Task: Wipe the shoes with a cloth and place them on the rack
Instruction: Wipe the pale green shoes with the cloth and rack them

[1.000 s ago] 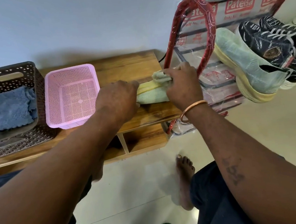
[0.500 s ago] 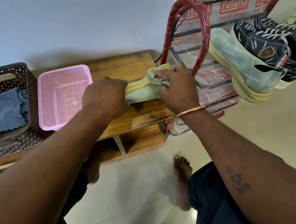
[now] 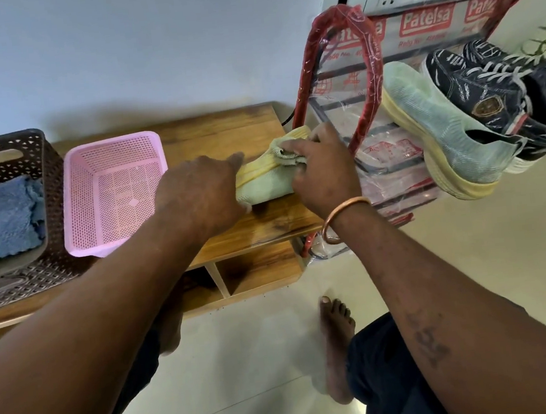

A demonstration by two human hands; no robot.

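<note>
On the bench (image 3: pixel 254 232), left hand (image 3: pixel 196 194) grips shoe (image 3: pixel 264 189); right hand (image 3: pixel 324 174) pinches cloth (image 3: pixel 282 151).

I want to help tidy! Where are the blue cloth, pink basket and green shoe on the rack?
blue cloth (image 3: pixel 0 218), head view, middle of its top.
pink basket (image 3: pixel 122 195), head view, its bare floor.
green shoe on the rack (image 3: pixel 438 125), head view, its mesh side.

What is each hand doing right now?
Left hand: grips the pale green shoe.
Right hand: holds the cloth against that shoe.
</note>
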